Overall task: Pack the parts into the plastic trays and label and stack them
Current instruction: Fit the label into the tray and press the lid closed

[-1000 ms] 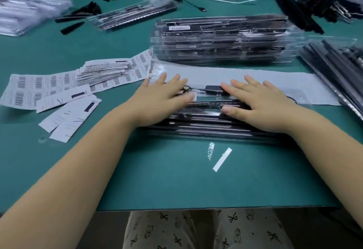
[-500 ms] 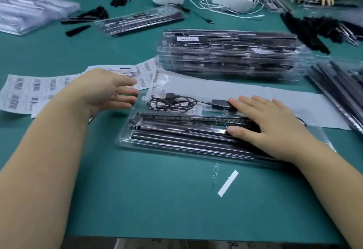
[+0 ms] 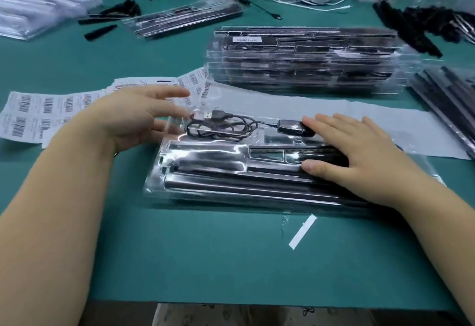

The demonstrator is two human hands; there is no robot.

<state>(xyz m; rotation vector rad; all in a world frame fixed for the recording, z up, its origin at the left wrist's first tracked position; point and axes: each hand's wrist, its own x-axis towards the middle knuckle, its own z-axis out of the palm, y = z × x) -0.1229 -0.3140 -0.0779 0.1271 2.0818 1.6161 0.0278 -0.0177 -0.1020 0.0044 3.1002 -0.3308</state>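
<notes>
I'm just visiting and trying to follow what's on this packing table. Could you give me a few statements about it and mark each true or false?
1. The right hand lies flat on the clear tray in front of the person. True.
2. The left hand grips a black rod. False: its fingers are spread and hold nothing, beside the tray's left end.
3. A coiled black USB cable sits in the tray's far section. True.
4. The barcode label sheets lie right of the tray. False: they lie to its left.
5. The stack of filled trays behind has a white label on top. True.
6. The table is red. False: it is green.
</notes>
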